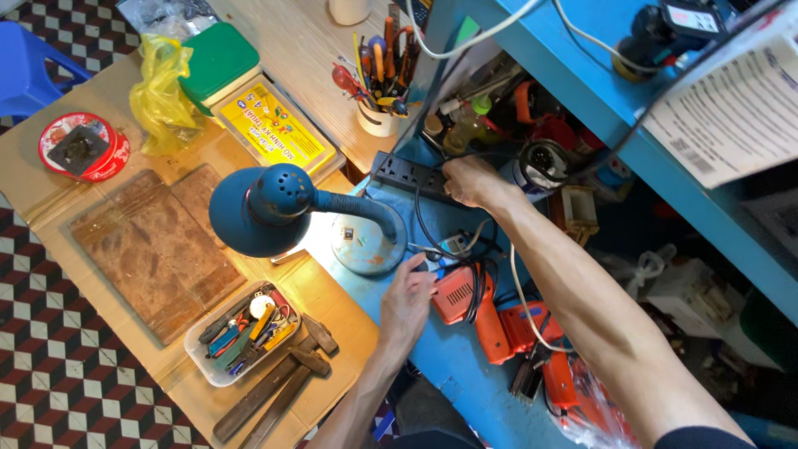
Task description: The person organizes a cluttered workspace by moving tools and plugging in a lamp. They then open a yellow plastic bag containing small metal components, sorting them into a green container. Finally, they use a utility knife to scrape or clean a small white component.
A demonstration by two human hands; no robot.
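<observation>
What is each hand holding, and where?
Left hand touches the orange drill at its rear end; right hand rests at the power strip. Grip unclear.

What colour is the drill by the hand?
Orange drill, seen from the head camera.

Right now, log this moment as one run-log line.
left hand: on orange drill | right hand: at black power strip | blue desk lamp: lit

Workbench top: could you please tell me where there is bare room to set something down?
Free: the brown mat between the red tin and tool tray. Crowded: around the lamp base, power strip and orange drill.
</observation>
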